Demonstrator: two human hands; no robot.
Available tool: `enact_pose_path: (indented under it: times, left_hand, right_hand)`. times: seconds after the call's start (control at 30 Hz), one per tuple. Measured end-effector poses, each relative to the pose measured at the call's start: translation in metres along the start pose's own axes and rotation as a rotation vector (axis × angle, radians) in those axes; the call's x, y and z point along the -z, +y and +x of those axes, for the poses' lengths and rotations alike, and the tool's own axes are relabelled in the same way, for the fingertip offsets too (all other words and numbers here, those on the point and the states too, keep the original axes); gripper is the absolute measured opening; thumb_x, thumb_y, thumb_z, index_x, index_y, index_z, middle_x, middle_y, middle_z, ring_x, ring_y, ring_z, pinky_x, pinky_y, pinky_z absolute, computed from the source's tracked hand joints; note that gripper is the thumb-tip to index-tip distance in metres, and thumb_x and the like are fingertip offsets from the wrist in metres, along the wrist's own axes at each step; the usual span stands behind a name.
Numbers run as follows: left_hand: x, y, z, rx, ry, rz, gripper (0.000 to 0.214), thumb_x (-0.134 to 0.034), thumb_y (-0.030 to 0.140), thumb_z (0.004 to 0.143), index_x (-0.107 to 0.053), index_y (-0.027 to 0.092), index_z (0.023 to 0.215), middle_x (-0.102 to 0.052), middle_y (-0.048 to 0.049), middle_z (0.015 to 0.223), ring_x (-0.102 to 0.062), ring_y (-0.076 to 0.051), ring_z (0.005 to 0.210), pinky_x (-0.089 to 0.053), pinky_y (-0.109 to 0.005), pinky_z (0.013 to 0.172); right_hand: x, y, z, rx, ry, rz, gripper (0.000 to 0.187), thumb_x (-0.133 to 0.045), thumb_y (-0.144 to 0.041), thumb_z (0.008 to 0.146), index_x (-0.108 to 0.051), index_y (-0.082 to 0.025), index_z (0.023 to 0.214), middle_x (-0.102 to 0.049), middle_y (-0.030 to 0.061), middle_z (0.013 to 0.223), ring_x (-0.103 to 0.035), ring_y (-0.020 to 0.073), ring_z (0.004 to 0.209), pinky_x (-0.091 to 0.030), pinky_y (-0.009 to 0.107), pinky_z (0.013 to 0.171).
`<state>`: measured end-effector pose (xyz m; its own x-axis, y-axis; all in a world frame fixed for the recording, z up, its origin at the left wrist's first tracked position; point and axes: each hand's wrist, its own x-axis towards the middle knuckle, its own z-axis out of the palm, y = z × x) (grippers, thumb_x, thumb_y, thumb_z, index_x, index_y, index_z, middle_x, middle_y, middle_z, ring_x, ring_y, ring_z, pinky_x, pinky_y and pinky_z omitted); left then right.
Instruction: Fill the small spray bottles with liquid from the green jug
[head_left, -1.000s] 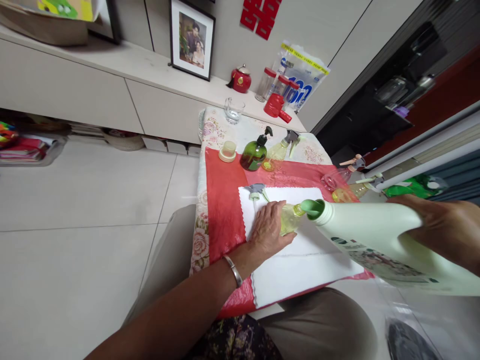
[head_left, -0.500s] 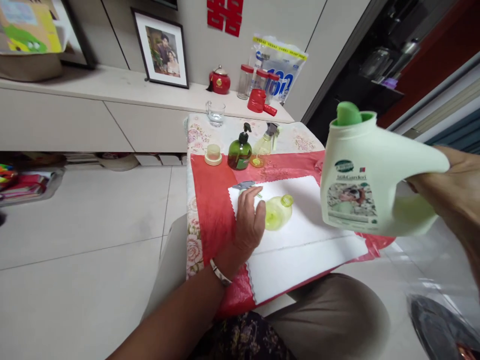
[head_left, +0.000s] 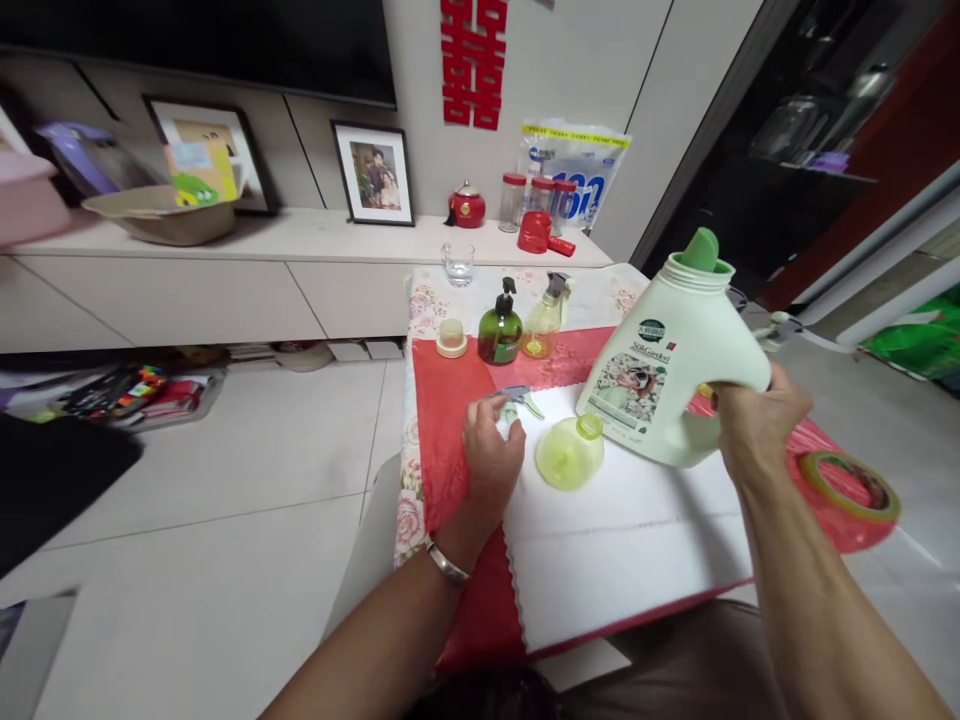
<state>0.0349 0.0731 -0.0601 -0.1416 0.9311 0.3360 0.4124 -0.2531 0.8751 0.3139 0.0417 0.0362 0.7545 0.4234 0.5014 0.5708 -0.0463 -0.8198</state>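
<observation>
My right hand (head_left: 754, 425) grips the handle of a big pale green detergent jug (head_left: 675, 365), held upright just above the white cloth (head_left: 622, 530). Its green spout is uncapped. A small yellow-green spray bottle (head_left: 570, 455) without its head stands on the cloth beside the jug. My left hand (head_left: 491, 455) rests on the cloth's left edge, fingers curled over the grey spray head (head_left: 514, 397) lying there. A silver bangle sits on that wrist.
A dark green pump bottle (head_left: 500, 330), a yellow spray bottle (head_left: 546, 318) and a cream cap (head_left: 451, 338) stand further back on the red mat (head_left: 450, 400). A glass (head_left: 458, 263) is behind them. A tape roll (head_left: 851, 480) lies at right. A low cabinet (head_left: 225, 260) runs along the wall.
My right hand tipped the jug up from pouring to upright and brought it down near the cloth. My left hand left the small bottle and went to the spray head.
</observation>
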Motion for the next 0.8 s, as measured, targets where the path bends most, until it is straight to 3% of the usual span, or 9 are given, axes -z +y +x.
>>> enact_pose_path:
  times: [0.17,0.37,0.5,0.63,0.8]
  left_hand:
    - [-0.004,0.003,-0.003,0.045,-0.067,0.170,0.044,-0.069,0.013,0.071,-0.055,0.017,0.113,-0.059,-0.0110,0.110,-0.062,-0.028,0.108,-0.053,-0.043,0.093]
    - [-0.002,0.004,-0.003,0.080,-0.091,0.229,0.048,-0.062,0.007,0.072,-0.049,0.013,0.118,-0.058,-0.0148,0.114,-0.060,-0.032,0.114,-0.051,-0.046,0.097]
    - [0.003,0.005,-0.001,0.080,-0.121,0.184,0.040,-0.057,0.005,0.074,-0.051,0.015,0.112,-0.060,-0.0142,0.111,-0.060,-0.032,0.114,-0.049,-0.047,0.099]
    - [0.009,0.007,0.004,0.126,-0.125,0.064,0.033,-0.053,0.001,0.072,-0.055,0.019,0.100,-0.063,-0.0083,0.096,-0.064,-0.028,0.105,-0.048,-0.043,0.096]
    - [0.015,0.001,0.011,0.193,-0.044,-0.065,0.026,-0.055,0.005,0.075,-0.056,0.020,0.097,-0.062,-0.0025,0.082,-0.066,-0.022,0.084,-0.050,-0.036,0.083]
  right_hand:
    - [-0.009,0.011,-0.012,-0.017,0.025,0.026,0.041,-0.068,-0.030,0.060,-0.072,-0.007,0.094,-0.053,-0.0010,0.068,-0.043,0.0099,0.062,-0.038,0.022,0.055]
    - [-0.002,0.012,-0.019,-0.047,-0.024,0.001,0.045,-0.067,-0.034,0.062,-0.073,-0.009,0.099,-0.058,0.0016,0.072,-0.047,0.0125,0.062,-0.038,0.024,0.054]
    - [0.009,0.019,-0.023,-0.039,-0.085,-0.076,0.060,-0.071,-0.046,0.063,-0.071,-0.012,0.112,-0.066,0.0062,0.086,-0.055,0.0183,0.072,-0.041,0.029,0.062]
    - [0.025,0.024,-0.029,-0.054,-0.238,-0.081,0.068,-0.072,-0.059,0.064,-0.070,-0.019,0.118,-0.069,0.0069,0.100,-0.061,0.0226,0.083,-0.046,0.034,0.072]
    - [0.049,0.021,-0.029,0.011,-0.320,-0.124,0.082,-0.069,-0.070,0.066,-0.062,-0.026,0.135,-0.063,0.0068,0.125,-0.063,0.0330,0.104,-0.048,0.052,0.094]
